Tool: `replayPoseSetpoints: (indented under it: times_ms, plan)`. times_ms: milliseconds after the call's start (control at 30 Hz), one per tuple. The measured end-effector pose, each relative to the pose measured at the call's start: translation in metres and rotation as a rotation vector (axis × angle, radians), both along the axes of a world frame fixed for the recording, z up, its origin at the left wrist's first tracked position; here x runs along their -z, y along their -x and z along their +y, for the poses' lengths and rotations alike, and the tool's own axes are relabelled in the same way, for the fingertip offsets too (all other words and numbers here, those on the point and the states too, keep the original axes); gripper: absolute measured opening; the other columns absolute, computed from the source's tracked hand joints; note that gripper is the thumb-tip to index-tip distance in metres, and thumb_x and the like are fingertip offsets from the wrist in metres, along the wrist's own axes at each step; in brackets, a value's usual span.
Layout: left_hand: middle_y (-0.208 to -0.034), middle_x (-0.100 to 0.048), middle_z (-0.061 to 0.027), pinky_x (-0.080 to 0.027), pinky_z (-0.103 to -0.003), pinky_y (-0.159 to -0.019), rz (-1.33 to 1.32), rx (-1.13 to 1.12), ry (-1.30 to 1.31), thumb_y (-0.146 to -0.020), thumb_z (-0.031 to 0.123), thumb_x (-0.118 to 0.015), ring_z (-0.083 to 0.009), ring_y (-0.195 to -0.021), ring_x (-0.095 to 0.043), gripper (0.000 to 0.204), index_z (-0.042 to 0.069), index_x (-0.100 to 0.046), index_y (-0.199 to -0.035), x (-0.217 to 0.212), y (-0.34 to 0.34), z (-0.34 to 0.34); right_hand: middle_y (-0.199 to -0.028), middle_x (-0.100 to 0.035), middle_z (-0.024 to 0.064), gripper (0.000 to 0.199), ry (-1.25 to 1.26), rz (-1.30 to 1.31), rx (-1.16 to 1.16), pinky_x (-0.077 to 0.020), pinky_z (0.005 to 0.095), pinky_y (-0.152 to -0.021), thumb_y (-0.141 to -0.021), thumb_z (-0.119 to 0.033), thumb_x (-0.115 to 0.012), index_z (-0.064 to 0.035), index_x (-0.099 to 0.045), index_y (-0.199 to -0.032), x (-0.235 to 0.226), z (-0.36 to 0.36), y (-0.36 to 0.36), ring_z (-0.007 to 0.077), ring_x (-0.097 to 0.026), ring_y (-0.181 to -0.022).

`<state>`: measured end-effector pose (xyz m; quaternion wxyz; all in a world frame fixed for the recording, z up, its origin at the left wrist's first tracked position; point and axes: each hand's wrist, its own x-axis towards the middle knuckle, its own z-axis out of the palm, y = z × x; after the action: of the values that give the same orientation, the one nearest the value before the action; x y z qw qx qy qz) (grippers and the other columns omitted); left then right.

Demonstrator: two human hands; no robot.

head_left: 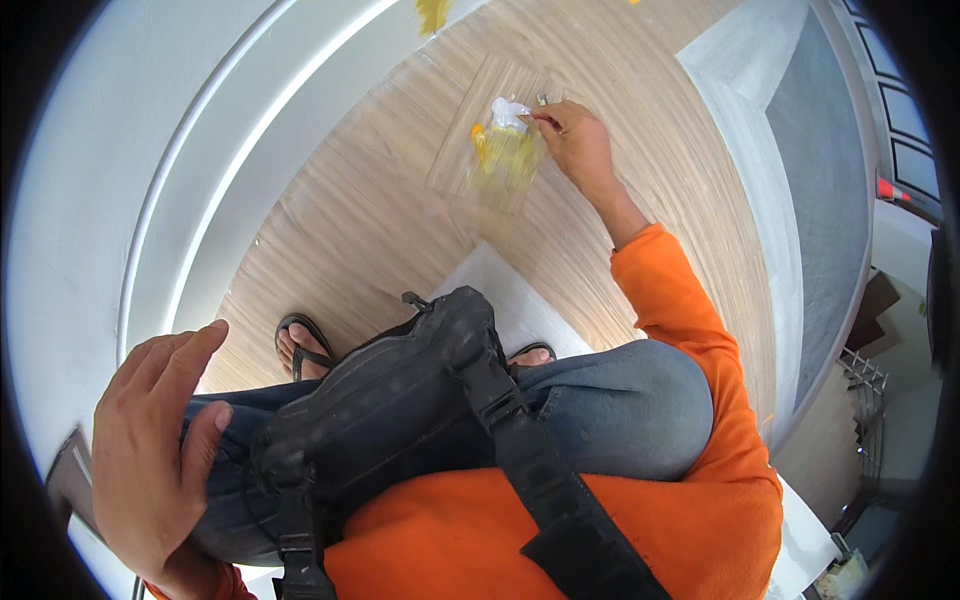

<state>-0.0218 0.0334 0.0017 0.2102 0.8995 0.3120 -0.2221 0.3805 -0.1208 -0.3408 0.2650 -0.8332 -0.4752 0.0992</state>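
My right hand [580, 148] reaches out over a small wood-look board [452, 160] on the floor. Its fingers are pinched together around something thin, mostly hidden by the fingers. The fingertips are at the edge of a white paste lump [508, 112] on the board. Beside and below the lump spread a bright yellow-orange dab [479, 140] and a paler yellow smear [505, 160]. A small metallic piece [543, 99] shows just beyond my fingers; I cannot tell whether it belongs to what they hold. My left hand [150, 440] is raised near my left knee, empty, its fingers extended.
Wood-look flooring [370, 180] curves around me, with a white stepped wall edge [220, 180] on the left. A pale sheet [500, 290] lies between my sandalled feet. Yellow paste [432, 14] marks the far edge. A black bag [390, 390] hangs across my lap.
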Motion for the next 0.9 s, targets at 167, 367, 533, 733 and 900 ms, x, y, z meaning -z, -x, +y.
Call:
replayPoseSetpoints:
  times_ms: [167,367,533,733,900]
  plan:
    - [-0.122,-0.071,-0.0251,-0.051,-0.051,-0.102,-0.118,0.014,0.106,-0.096,0.029,-0.065,-0.0452,-0.114,-0.067,0.049,-0.001,-0.066,-0.135,-0.005,-0.003,-0.009,-0.095,-0.072,0.0068,0.011,-0.033,-0.169,-0.116,-0.0569,0.0427,-0.081,-0.094,-0.017,-0.074,-0.0121,-0.08,-0.102,0.013,0.009,0.013,0.0299,-0.069,-0.095]
    - [-0.123,-0.071,-0.026,-0.051,-0.051,-0.102,-0.081,0.024,0.055,-0.096,0.026,-0.064,-0.0446,-0.114,-0.067,0.048,-0.003,-0.066,-0.134,-0.005,0.003,-0.01,-0.096,-0.072,0.0079,0.01,0.074,-0.228,-0.253,-0.0566,0.044,-0.081,-0.094,-0.016,-0.072,-0.0115,-0.079,-0.1,0.025,-0.002,0.03,0.0314,-0.069,-0.096]
    - [-0.123,-0.07,-0.0263,-0.05,-0.05,-0.104,-0.131,0.005,0.124,-0.095,0.024,-0.064,-0.0452,-0.115,-0.067,0.048,-0.003,-0.065,-0.134,-0.006,-0.002,-0.011,-0.1,-0.072,0.0118,0.012,0.012,-0.126,-0.097,-0.056,0.0464,-0.083,-0.094,-0.017,-0.072,-0.0085,-0.078,-0.101,0.012,0.003,0.018,0.0351,-0.068,-0.098]
    - [-0.121,-0.07,-0.0261,-0.05,-0.05,-0.103,-0.127,0.035,0.109,-0.093,0.021,-0.066,-0.0451,-0.114,-0.066,0.048,-0.003,-0.065,-0.135,-0.003,-0.001,-0.008,-0.1,-0.072,0.0146,0.013,0.051,-0.196,-0.117,-0.0559,0.0468,-0.083,-0.095,-0.017,-0.072,-0.0075,-0.077,-0.101,0.023,0.008,0.012,0.0363,-0.068,-0.098]
    - [-0.12,-0.07,-0.0258,-0.051,-0.05,-0.102,-0.138,0.066,0.108,-0.092,0.02,-0.067,-0.0445,-0.113,-0.067,0.049,-0.003,-0.064,-0.135,-0.006,-0.003,-0.007,-0.1,-0.071,0.0138,0.013,0.062,-0.112,-0.189,-0.056,0.0469,-0.084,-0.096,-0.016,-0.07,-0.0074,-0.077,-0.102,0.024,-0.003,0.033,0.0357,-0.068,-0.098]
